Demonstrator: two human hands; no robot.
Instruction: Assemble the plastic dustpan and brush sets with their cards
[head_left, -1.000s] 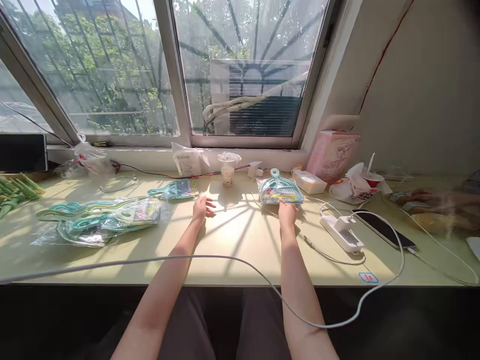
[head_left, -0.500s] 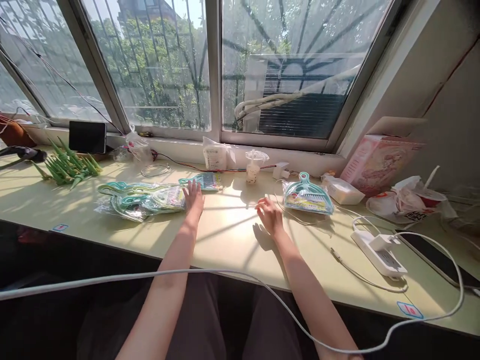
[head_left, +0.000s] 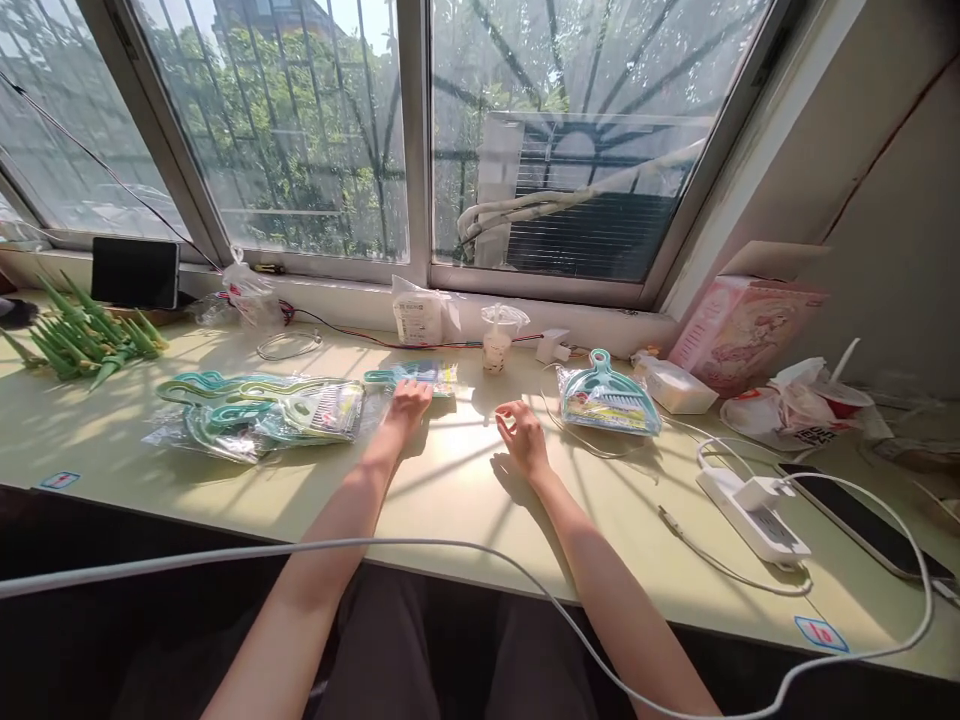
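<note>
My left hand (head_left: 412, 400) is closed on the near edge of a teal dustpan-and-brush set in clear wrap (head_left: 444, 378), which lies flat on the desk. Its fingertips are partly hidden. To the left lies a pile of several wrapped green and teal dustpan-and-brush sets (head_left: 259, 412). My right hand (head_left: 523, 438) hovers low over the desk with fingers loosely curved and apart, holding nothing. Right of it, another wrapped teal dustpan with a white-bristled brush (head_left: 609, 400) lies with its handle toward the window.
Along the window stand a plastic cup (head_left: 496, 350), a white packet (head_left: 420, 312) and a dark tablet (head_left: 135, 272). Green plants (head_left: 90, 335) are at left. At right are a pink box (head_left: 750, 330), a power strip (head_left: 754, 515) and a phone (head_left: 862, 525). A white cable (head_left: 450, 542) crosses the near view.
My left hand has moved right from the pile's edge and closed on the separate wrapped set, which has shifted slightly right. My right hand stays nearly in place, empty. The view has turned slightly.
</note>
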